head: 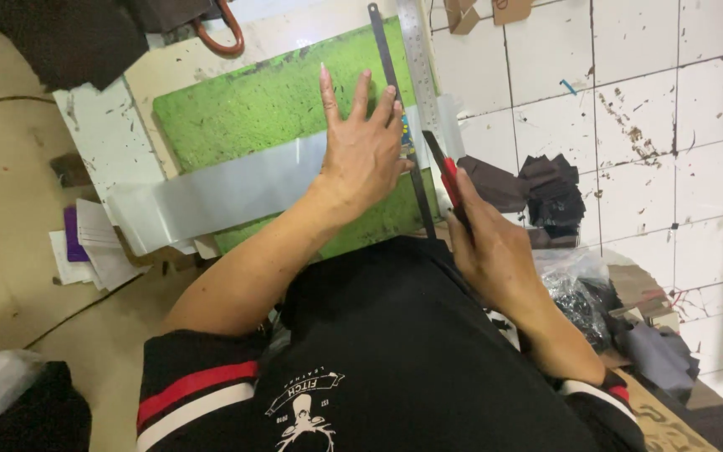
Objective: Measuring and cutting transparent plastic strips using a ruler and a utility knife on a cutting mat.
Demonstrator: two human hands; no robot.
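Observation:
My left hand (364, 144) lies flat, fingers spread, on a long thin dark metal ruler (399, 109) and a translucent grey plastic strip (219, 191) that crosses a green cutting mat (253, 105). My right hand (489, 247) grips a red and black utility knife (445, 177), its tip just right of the ruler near the strip's right end. A wider steel ruler (418, 59) lies beside the dark one.
The mat rests on a white board (98, 130) on the floor. Dark fabric scraps (546, 188) and a plastic bag of pieces (575, 289) lie on white tiles at right. Papers (94, 247) sit at left, a bag handle (223, 33) at top.

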